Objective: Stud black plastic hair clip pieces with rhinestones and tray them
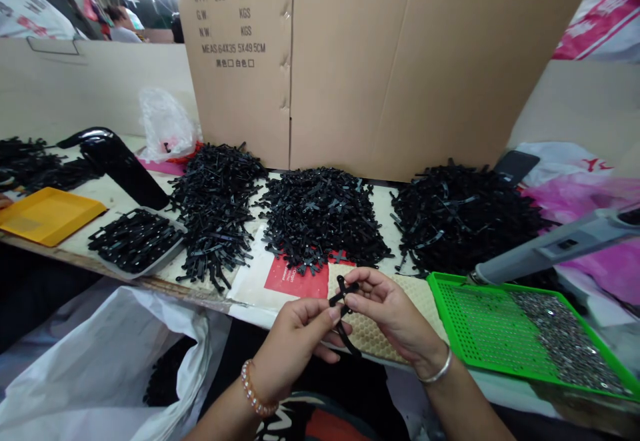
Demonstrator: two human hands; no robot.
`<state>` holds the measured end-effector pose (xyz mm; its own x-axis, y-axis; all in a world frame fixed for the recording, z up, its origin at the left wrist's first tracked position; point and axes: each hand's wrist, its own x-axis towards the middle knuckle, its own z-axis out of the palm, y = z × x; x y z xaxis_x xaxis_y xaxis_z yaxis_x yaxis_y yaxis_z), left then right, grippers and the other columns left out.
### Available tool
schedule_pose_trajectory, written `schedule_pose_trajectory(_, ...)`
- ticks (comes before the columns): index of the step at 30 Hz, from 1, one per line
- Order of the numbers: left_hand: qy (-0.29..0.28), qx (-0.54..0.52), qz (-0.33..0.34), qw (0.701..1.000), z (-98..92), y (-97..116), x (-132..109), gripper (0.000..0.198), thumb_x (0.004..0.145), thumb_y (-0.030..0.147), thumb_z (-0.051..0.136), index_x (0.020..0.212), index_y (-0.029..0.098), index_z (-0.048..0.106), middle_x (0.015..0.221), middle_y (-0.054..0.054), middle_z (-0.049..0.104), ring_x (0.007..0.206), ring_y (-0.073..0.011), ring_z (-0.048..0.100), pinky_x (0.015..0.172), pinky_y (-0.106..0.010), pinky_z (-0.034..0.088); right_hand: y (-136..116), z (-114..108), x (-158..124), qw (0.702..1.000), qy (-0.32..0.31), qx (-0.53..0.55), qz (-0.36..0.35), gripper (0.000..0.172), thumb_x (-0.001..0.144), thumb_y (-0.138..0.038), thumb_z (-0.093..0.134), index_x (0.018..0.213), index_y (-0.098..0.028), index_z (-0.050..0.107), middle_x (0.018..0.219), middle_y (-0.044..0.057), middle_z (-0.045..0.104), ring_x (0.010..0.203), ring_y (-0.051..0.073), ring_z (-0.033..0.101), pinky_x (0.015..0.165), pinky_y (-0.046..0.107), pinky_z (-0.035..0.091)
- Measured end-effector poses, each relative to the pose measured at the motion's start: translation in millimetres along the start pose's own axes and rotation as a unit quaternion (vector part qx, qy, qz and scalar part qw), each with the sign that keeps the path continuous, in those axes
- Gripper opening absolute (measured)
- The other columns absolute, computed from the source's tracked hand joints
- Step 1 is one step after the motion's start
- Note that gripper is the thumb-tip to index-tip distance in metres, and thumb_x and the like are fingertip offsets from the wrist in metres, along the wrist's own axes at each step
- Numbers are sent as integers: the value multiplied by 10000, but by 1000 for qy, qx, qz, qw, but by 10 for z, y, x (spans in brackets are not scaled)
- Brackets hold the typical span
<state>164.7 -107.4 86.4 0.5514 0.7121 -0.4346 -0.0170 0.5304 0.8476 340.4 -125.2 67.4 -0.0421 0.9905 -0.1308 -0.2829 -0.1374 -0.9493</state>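
Note:
My left hand (295, 341) and my right hand (393, 311) meet just above the table's near edge. Both pinch a small black plastic part (343, 301), a thin strip with a cross piece, held between the fingertips. My left wrist wears a bead bracelet, my right a silver bangle. Under the hands lies a cream honeycomb mat (373, 334). Behind it three heaps of black plastic parts lie in a row: a left heap (217, 207), a middle heap (323, 217) and a right heap (460, 217).
A green perforated tray (475, 321) with small metal pieces sits at the right, a grey tool (555, 247) above it. At the left are a yellow tray (47, 214), a grey tray of black strips (135, 241) and a white bag (100, 367). A cardboard box (380, 61) stands behind.

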Motion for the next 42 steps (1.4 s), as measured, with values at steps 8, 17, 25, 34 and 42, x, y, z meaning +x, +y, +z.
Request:
schedule_pose_trajectory(8, -15, -45, -21, 999, -44, -13, 10, 366, 705, 445, 729, 815, 102, 661, 813, -87, 695, 636, -116, 627, 499, -172, 509, 92, 44, -7, 1000, 10, 21, -6, 290, 735, -288, 789, 964, -206, 632, 873, 8, 636, 796, 135, 607, 754, 240, 490)
schedule_pose_trajectory(17, -42, -56, -20, 997, -49, -11, 3, 356, 720, 443, 721, 808, 105, 647, 829, -100, 699, 641, -120, 635, 496, -171, 512, 56, 62, -29, 1000, -4, 20, -15, 297, 749, -302, 771, 981, -204, 615, 888, 15, 625, 795, 142, 604, 736, 249, 495)
schedule_pose_trajectory(25, -45, -53, -6, 998, -66, -14, 3, 326, 754, 409, 703, 851, 100, 676, 827, -103, 703, 659, -124, 638, 493, -160, 500, 27, 68, -4, 999, -12, 28, -21, 296, 758, -272, 764, 1004, -206, 615, 891, 10, 625, 789, 131, 612, 744, 240, 494)
schedule_pose_trajectory(34, -41, -55, 3, 998, -72, 10, 8, 320, 762, 396, 704, 858, 91, 694, 809, -91, 689, 660, -104, 606, 507, -149, 490, 35, 70, 9, 999, -4, 26, -19, 289, 758, -278, 772, 1003, -218, 630, 901, 12, 638, 807, 136, 625, 761, 249, 508)
schedule_pose_trajectory(42, 157, -166, 48, 972, -87, -69, 103, 581, 538, 260, 878, 1049, 151, 625, 693, 11, 637, 655, -111, 618, 632, -226, 537, 183, 178, -17, 998, 56, -1, -23, 273, 700, -341, 806, 891, -191, 681, 897, 37, 676, 831, 174, 639, 767, 274, 535)
